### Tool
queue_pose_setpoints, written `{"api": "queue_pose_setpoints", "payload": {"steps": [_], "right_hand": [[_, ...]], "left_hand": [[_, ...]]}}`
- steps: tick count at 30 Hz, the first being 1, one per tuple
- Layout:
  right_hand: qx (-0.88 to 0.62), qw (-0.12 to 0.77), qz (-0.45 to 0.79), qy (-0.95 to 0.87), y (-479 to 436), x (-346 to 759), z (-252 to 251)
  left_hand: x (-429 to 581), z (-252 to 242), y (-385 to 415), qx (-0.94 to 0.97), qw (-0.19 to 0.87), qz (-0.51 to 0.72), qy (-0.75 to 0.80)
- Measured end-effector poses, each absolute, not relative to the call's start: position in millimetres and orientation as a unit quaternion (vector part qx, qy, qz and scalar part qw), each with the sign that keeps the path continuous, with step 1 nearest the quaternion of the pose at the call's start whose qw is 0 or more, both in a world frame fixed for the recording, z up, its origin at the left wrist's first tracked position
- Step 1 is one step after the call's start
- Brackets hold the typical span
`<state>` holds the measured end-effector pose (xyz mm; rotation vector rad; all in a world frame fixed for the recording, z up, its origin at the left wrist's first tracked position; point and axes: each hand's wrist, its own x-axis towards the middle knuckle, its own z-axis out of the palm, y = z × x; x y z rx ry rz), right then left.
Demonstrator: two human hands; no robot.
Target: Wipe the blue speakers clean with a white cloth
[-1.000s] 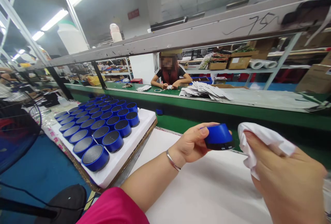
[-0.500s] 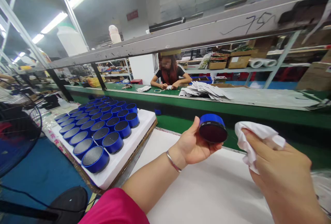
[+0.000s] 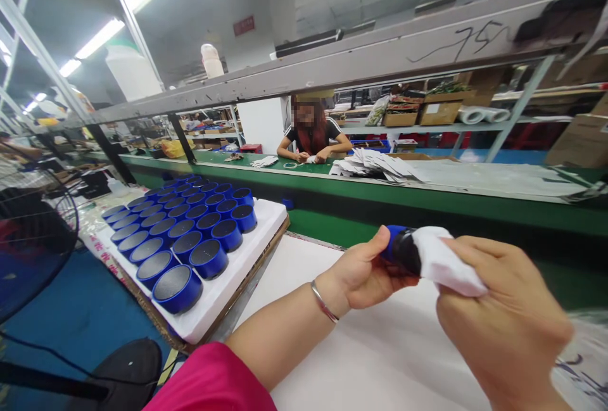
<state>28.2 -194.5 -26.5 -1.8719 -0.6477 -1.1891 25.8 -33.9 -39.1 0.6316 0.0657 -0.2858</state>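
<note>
My left hand (image 3: pixel 363 275) is closed around a short blue cylinder with a black end (image 3: pixel 401 249), probably the same kind as those on the tray; its black end is turned toward the right. In my right hand (image 3: pixel 503 303) a bunched white cloth (image 3: pixel 449 262) is pinched, and it presses against the black end, covering part of it. To the left, several blue cylinders (image 3: pixel 177 289) with grey mesh tops stand in rows on a white foam tray (image 3: pixel 266 221).
White sheeting (image 3: pixel 304 335) covers the surface below my hands. Beyond runs a green bench (image 3: pixel 313 218) with a pile of white papers (image 3: pixel 375 165); a person (image 3: pixel 313 135) sits behind it. A metal rail (image 3: pixel 304 78) crosses overhead. A fan (image 3: pixel 33 240) stands at left.
My right hand has moved left, bringing the white cloth onto the cylinder. My left hand has shifted slightly right and turned the cylinder's black end toward the cloth.
</note>
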Motion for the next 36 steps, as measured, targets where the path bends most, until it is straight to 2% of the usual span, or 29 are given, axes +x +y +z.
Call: {"api": "queue_pose_setpoints", "payload": {"steps": [3,9,12,14,19,28,30,32,36], "right_hand": [[-0.684,0.345,-0.517,-0.382,-190,29,-26],[-0.681,0.367,-0.357,-0.524,-210,54,-19],[-0.734,0.368,-0.319,-0.473,-228,70,-21],[-0.758,0.364,-0.341,-0.420,-234,74,-24],[-0.741,0.383,-0.415,-0.363,-227,66,-24],[-0.738,0.447,-0.411,-0.296,-215,54,-6],[-0.749,0.461,-0.392,-0.271,-214,53,-2],[-0.767,0.466,-0.372,-0.235,-216,52,0],[-0.789,0.484,-0.337,-0.169,-223,54,-8]], "left_hand": [[24,-36,-29,0.308,0.941,-0.141,0.012],[32,-29,-14,0.286,0.948,-0.134,0.046],[34,-24,-12,0.276,0.948,-0.127,0.095],[31,-19,-12,0.271,0.946,-0.151,0.094],[19,-14,-16,0.204,0.956,-0.210,0.014],[15,-28,-17,0.236,0.948,-0.203,-0.063],[18,-28,-16,0.279,0.938,-0.193,-0.065],[26,-29,-13,0.412,0.899,-0.144,-0.042],[60,-38,-1,0.677,0.733,0.031,0.059]]}}
